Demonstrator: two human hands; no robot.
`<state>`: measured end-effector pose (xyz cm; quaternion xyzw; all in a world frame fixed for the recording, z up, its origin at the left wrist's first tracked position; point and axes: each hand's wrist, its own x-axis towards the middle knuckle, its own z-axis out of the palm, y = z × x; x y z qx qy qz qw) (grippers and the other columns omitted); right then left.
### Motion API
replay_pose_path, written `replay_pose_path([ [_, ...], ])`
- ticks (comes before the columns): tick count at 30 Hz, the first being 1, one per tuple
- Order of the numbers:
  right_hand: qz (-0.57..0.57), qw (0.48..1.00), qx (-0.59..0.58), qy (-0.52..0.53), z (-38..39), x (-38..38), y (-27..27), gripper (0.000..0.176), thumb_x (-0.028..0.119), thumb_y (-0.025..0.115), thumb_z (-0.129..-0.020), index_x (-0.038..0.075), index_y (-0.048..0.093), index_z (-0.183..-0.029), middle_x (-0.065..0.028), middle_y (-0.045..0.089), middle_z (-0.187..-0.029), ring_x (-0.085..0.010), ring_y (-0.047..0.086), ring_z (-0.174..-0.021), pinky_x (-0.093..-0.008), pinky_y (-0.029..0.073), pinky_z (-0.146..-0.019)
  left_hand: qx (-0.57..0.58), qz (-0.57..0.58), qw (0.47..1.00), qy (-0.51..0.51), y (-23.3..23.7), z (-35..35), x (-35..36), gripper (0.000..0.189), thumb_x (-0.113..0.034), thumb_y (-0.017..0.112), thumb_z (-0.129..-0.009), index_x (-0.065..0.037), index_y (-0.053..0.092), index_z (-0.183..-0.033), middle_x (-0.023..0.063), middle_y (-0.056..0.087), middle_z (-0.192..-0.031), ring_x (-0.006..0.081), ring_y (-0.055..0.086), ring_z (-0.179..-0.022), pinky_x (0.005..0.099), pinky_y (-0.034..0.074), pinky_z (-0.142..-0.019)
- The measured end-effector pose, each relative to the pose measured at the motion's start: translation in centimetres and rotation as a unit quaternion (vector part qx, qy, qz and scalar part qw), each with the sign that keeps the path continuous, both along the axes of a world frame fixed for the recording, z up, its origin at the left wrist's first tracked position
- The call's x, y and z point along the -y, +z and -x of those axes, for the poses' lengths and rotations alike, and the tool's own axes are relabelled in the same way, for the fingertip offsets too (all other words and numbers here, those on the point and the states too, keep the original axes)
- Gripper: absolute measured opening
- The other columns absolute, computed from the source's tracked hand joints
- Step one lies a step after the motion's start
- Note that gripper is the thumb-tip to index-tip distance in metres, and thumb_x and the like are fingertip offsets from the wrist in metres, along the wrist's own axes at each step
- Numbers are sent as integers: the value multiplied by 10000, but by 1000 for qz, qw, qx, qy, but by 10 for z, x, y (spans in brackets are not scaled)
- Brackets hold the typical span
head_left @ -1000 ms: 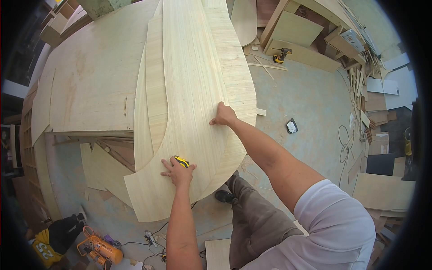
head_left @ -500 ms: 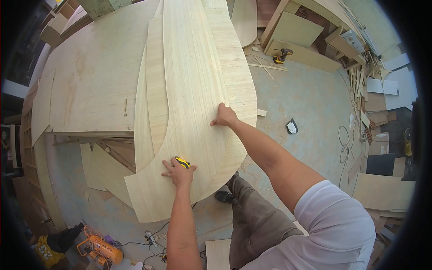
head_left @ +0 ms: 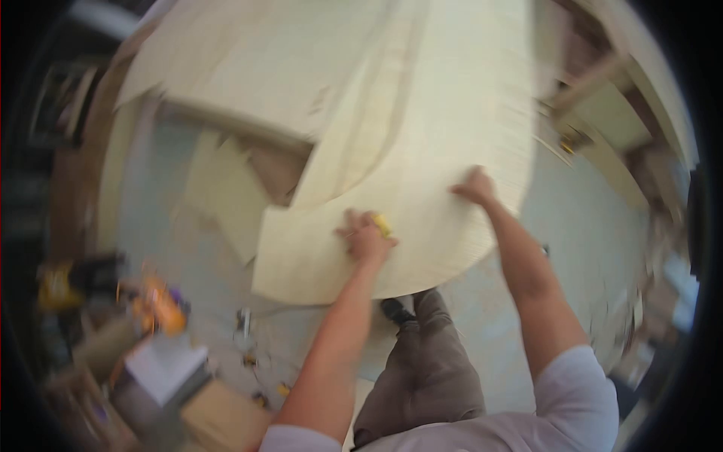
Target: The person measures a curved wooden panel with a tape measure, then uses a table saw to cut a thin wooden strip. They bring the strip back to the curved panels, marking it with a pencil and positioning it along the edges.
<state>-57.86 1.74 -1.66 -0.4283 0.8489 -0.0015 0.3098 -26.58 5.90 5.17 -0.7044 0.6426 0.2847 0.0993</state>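
Note:
A large pale wood sheet (head_left: 437,211) with a curved edge lies on top of other sheets. On its near part rests my left hand (head_left: 367,236), fingers spread, with a yellow tool (head_left: 382,224) beside or under the hand; whether the hand grips it is blurred. My right hand (head_left: 476,188) touches the sheet farther right, near its right side, thumb pointing left and the other fingers curled. Nothing can be made out within that hand. The whole view is smeared by motion.
A wide panel (head_left: 248,68) stands at table height on the upper left. Below it, offcuts (head_left: 222,188) lie on the floor. An orange machine (head_left: 158,305) is at the lower left, near a white sheet (head_left: 166,365). A yellow drill (head_left: 574,142) lies at the upper right.
The view has swung, so the sheets and both hands appear farther right and somewhat higher. More of the floor at the lower left shows. Both hands remain on the sheet.

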Motion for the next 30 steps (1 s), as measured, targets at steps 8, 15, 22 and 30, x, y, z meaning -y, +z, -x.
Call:
replay_pose_path([
  [8,32,996,68,-50,-9,0,27,652,367,922,-661,4,515,-1018,-188,672,-987,-315,669,-918,-411,533,-799,4,-69,997,43,23,0,6,886,-361,890,-701,-219,359,-1397,140,35,-1643,639,93,-1419,738,488,-939],
  [15,51,995,79,-45,-6,0,27,604,356,918,-667,46,483,-948,-126,631,-896,-236,632,-786,-374,529,-658,10,-69,997,36,26,0,8,875,-329,881,-700,-194,370,-1397,140,38,-1649,642,115,-1413,722,509,-914],
  [22,34,995,77,-45,-11,0,36,568,346,896,-692,44,485,-942,-126,628,-889,-227,629,-761,-363,525,-645,10,-76,996,35,28,-2,7,899,-337,872,-711,-200,351,-1431,141,28,-1651,639,110,-1416,725,501,-921],
  [30,37,996,74,-41,-13,0,38,549,343,889,-708,50,487,-939,-111,618,-868,-212,615,-757,-355,516,-643,0,-80,996,38,29,-4,8,890,-325,879,-711,-198,361,-1424,144,25,-1652,637,104,-1419,721,500,-930],
])
